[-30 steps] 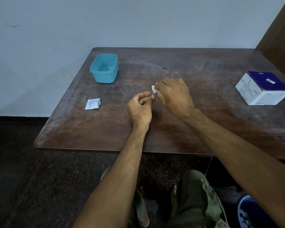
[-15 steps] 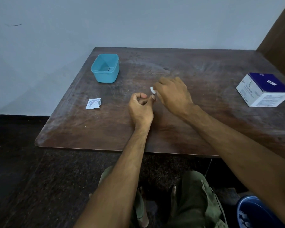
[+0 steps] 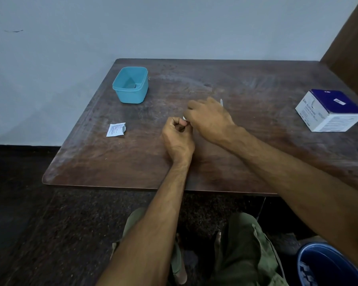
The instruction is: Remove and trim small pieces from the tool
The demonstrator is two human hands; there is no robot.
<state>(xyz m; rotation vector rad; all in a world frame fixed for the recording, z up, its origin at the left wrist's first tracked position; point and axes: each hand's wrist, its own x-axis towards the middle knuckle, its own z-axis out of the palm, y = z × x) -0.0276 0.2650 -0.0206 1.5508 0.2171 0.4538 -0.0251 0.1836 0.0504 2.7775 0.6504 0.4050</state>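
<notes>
Both hands meet over the middle of the brown wooden table (image 3: 256, 83). My left hand (image 3: 178, 139) rests on the tabletop as a loose fist, its fingers curled in and a fingertip pointing up toward the right hand. My right hand (image 3: 210, 118) reaches in from the right and pinches a small white pad (image 3: 184, 118) against that fingertip. Most of the pad is hidden under the right fingers. A thin white sliver (image 3: 221, 102) sticks up behind the right hand's knuckles; I cannot tell what it is.
A torn white packet (image 3: 116, 130) lies left of the hands. A light blue plastic tub (image 3: 130, 85) stands at the back left. A white and dark blue box (image 3: 329, 110) sits at the right edge. A blue bin (image 3: 327, 265) is on the floor, lower right.
My right hand has slid the white pad a little down and left along the left fingertip, covering more of it. A white sliver now shows behind the right hand. The left hand stays put.
</notes>
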